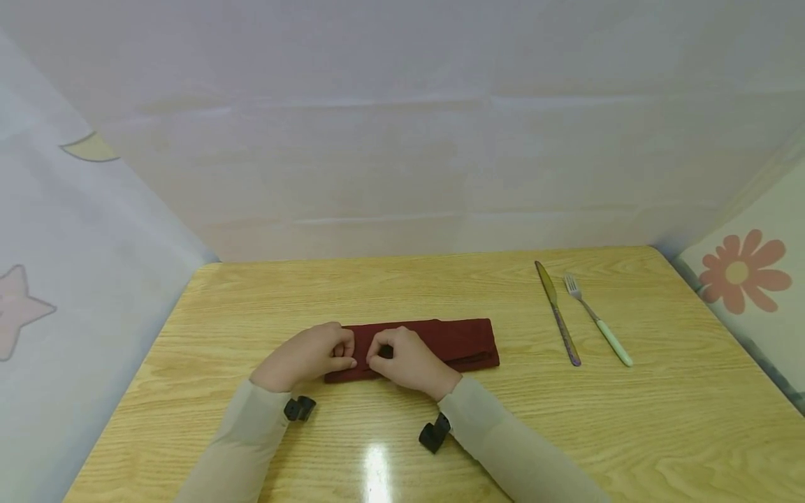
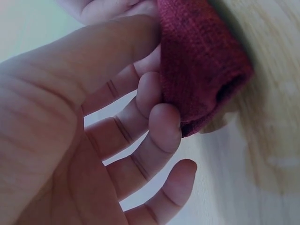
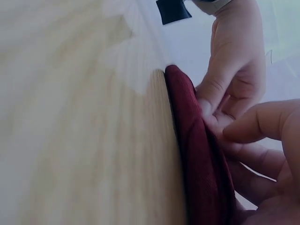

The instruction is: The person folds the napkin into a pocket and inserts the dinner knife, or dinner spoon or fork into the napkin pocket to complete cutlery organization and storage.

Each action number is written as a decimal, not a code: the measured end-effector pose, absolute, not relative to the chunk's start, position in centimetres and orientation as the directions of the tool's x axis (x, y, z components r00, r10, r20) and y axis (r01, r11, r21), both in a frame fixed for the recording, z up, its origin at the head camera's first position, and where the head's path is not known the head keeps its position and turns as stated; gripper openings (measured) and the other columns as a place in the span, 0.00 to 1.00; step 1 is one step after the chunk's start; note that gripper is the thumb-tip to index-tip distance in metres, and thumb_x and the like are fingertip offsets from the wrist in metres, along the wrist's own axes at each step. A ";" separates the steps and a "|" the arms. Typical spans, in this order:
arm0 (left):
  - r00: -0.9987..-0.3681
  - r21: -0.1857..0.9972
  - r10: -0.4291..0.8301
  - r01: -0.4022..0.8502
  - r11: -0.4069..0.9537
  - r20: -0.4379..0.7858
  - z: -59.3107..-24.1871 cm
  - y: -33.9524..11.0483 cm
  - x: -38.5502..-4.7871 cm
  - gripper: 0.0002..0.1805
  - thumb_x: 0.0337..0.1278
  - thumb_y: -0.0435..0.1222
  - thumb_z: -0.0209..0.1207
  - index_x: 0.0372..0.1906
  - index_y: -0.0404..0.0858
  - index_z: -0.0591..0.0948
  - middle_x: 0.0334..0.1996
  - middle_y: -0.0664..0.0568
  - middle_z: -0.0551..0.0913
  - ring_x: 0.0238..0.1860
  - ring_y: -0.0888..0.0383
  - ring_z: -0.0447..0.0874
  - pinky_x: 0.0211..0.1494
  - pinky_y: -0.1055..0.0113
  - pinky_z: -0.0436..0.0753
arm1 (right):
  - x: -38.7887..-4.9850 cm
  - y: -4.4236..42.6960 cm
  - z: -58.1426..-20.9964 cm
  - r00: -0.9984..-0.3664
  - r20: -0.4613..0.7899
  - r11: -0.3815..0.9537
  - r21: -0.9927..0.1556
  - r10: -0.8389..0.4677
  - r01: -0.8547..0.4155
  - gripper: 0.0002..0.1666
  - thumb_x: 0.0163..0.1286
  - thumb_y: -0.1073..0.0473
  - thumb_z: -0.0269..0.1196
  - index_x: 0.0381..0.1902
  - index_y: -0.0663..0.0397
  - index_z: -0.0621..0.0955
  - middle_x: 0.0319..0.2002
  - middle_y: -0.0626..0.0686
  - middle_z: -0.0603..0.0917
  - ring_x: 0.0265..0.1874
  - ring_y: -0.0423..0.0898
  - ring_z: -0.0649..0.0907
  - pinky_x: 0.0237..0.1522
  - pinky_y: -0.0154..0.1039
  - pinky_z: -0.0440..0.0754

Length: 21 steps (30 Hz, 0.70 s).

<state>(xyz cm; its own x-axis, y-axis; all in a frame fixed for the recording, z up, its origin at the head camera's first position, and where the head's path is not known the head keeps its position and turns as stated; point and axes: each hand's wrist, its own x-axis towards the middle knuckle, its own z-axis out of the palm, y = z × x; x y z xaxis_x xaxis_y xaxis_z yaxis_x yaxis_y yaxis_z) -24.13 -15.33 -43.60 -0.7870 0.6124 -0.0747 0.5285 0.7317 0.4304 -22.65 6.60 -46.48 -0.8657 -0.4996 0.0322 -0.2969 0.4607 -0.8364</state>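
A dark red cloth napkin (image 1: 465, 339), folded into a long narrow strip, lies crosswise on the wooden table. My left hand (image 1: 311, 358) is at its left end, thumb and curled fingers pinching the fabric. In the left wrist view, fingertips meet the edge of the layered cloth (image 2: 201, 61). Just right of it, my right hand (image 1: 411, 362) bends thumb and forefinger together on the strip, pinching it. The right wrist view shows both hands close together along the folded edge of the napkin (image 3: 199, 154); the exact grip of the right fingertips is partly hidden.
Right of the napkin lie a knife (image 1: 558, 314) with a patterned handle and a fork (image 1: 597, 321) with a pale green handle. The wood-grain table (image 1: 251, 293) meets a pale curtain-like backdrop (image 1: 402, 175) behind and at both sides.
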 end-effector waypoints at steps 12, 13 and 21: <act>-0.797 0.357 0.603 0.553 0.753 -0.038 -43.1 -15.5 -24.2 0.11 0.64 0.36 0.67 0.28 0.46 0.77 0.22 0.60 0.71 0.24 0.65 0.68 0.29 0.68 0.72 | -22.9 9.2 -42.5 -0.863 0.038 0.478 -0.820 -0.503 -0.315 0.08 0.76 0.60 0.59 0.43 0.52 0.86 0.41 0.46 0.85 0.36 0.42 0.81 0.40 0.41 0.81; -0.802 0.342 0.597 0.554 0.759 -0.027 -43.1 -15.5 -24.2 0.11 0.64 0.36 0.67 0.28 0.46 0.77 0.22 0.60 0.71 0.24 0.64 0.68 0.30 0.68 0.73 | -22.9 9.5 -42.1 -0.867 0.044 0.490 -0.811 -0.496 -0.321 0.08 0.76 0.59 0.59 0.43 0.51 0.86 0.43 0.46 0.85 0.37 0.42 0.81 0.41 0.42 0.81; -0.832 0.229 0.542 0.554 0.800 0.119 -42.9 -16.0 -24.3 0.04 0.65 0.37 0.66 0.39 0.43 0.82 0.34 0.54 0.79 0.33 0.57 0.78 0.38 0.59 0.80 | -23.5 12.6 -39.3 -0.865 0.066 0.595 -0.700 -0.498 -0.396 0.08 0.76 0.57 0.61 0.46 0.50 0.85 0.43 0.45 0.85 0.42 0.44 0.83 0.47 0.45 0.81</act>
